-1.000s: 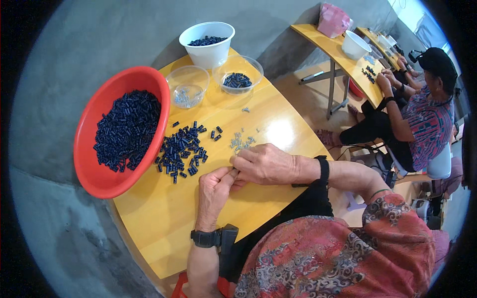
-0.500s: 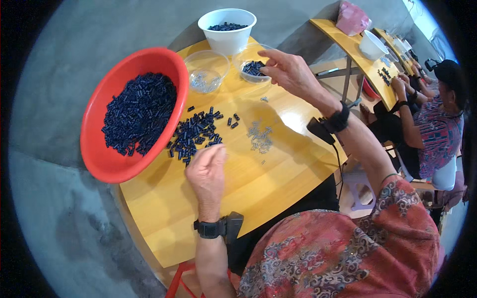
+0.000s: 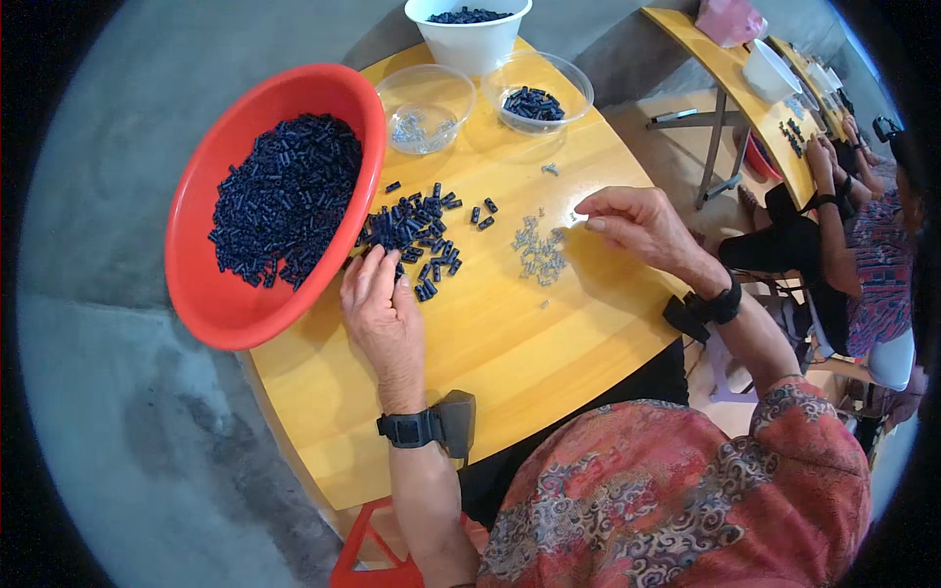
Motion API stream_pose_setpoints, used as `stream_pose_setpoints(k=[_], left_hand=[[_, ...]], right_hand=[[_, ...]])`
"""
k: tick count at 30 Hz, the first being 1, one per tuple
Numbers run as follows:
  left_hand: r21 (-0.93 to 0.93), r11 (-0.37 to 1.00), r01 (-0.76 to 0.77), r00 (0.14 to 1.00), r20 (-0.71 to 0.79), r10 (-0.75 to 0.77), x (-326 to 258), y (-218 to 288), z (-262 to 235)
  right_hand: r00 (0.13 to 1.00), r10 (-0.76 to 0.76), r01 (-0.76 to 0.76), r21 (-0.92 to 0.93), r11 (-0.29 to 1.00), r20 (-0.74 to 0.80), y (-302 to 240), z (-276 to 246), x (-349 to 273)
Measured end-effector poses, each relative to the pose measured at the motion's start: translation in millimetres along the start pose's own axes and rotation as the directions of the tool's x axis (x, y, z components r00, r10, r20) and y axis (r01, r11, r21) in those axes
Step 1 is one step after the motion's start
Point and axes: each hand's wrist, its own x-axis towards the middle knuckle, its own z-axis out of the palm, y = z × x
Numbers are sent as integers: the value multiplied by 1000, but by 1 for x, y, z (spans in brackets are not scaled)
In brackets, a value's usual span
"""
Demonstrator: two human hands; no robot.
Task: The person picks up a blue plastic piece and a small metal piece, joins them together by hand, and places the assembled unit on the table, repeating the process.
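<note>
Reaching into the dark blue pieces (image 3: 417,227) heaped by the table's (image 3: 510,333) left edge, the left hand (image 3: 384,312) lies open; the right hand (image 3: 635,223) pinches loosely above the small metal parts (image 3: 539,250), and each should lift just one.

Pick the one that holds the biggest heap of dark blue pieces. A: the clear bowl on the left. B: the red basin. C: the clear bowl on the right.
B: the red basin carries a broad heap of dark blue pieces, far more than either clear bowl.
</note>
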Motion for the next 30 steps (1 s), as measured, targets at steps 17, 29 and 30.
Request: stream_pose_setpoints(k=[17, 29, 30], left_hand=[[81, 982, -170, 966, 211, 150, 3, 16, 13], [-96, 994, 55, 998, -20, -58, -13, 5, -22], [-134, 978, 158, 985, -48, -166, -14, -1, -24]], right_hand=[[978, 208, -185, 396, 900, -17, 23, 5, -14], [980, 199, -173, 415, 893, -20, 27, 5, -17], [982, 187, -159, 396, 904, -34, 29, 3, -18]])
